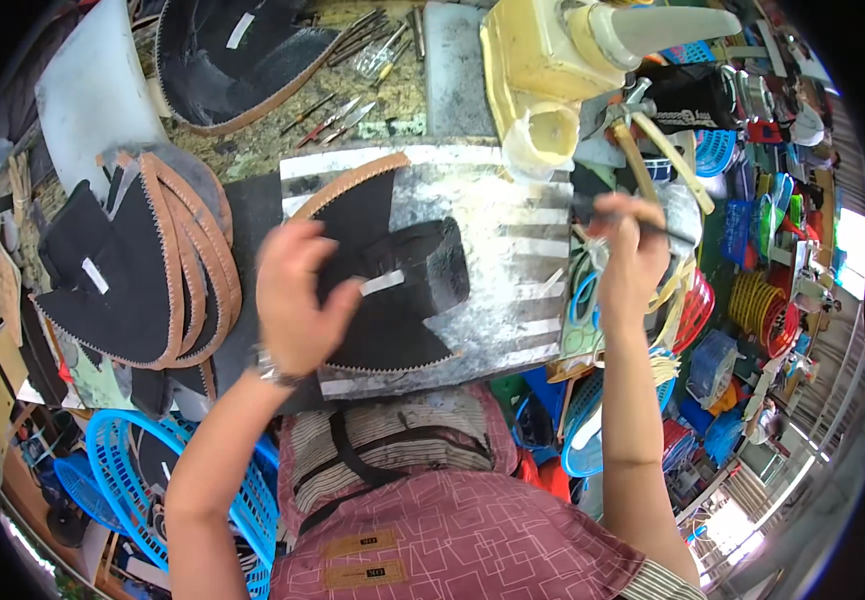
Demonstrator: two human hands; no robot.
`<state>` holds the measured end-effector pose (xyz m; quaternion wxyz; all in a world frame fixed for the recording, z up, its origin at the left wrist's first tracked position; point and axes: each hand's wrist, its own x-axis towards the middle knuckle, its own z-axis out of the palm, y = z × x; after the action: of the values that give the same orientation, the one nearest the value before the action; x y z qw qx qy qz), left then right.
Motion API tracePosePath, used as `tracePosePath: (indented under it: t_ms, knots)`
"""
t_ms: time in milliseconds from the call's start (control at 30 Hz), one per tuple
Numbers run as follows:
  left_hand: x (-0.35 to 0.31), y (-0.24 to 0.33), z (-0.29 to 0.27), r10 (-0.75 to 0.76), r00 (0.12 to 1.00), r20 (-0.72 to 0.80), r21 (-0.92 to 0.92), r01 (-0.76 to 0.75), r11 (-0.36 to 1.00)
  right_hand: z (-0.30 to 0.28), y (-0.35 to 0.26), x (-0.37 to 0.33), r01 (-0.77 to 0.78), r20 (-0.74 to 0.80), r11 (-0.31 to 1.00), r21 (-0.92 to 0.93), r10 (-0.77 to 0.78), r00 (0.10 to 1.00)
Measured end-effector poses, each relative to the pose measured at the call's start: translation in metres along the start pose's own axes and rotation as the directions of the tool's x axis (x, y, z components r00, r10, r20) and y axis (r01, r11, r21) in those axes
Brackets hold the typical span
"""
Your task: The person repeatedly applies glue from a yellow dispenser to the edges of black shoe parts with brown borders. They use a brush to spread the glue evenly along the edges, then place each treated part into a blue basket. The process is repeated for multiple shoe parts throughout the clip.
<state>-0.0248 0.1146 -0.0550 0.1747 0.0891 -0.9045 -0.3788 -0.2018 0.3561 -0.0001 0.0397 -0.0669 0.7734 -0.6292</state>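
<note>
A black cut piece with a brown zigzag-edged border point(348, 235) lies on the striped, stained board point(513, 260) in front of me. It carries a small white label point(384, 283). My left hand point(298, 295) is over the piece's left side, fingers and thumb spread, holding nothing; whether it presses on the piece I cannot tell. Off the board's right edge, my right hand point(635, 250) is closed round a slender dark tool point(675, 237), its handle jutting out to the right. The tool's other end is partly hidden by my fingers.
Similar black pieces point(118, 270) are stacked at the left, another point(223, 70) at the back. A cream container with a cup point(545, 140) stands behind the board. Hammers point(638, 150) are at its right, scissors point(583, 300) nearer. Awls and knives point(338, 120) lie behind. Blue baskets point(123, 460) stand below.
</note>
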Motion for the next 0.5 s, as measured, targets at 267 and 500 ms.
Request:
tracePosePath:
  t_ms: [267,500]
  knots:
    - [-0.002,-0.036,-0.027,-0.472,0.833,0.289,0.201,0.429,0.88,-0.013,0.045,0.102,0.042,0.112,0.961,-0.275,-0.012,0.994]
    - [-0.001,-0.041,-0.024,-0.488,0.824,0.288,0.263,0.422,0.868,0.083,-0.001,-0.031,-0.225,0.853,0.901,-0.372,0.427,0.301]
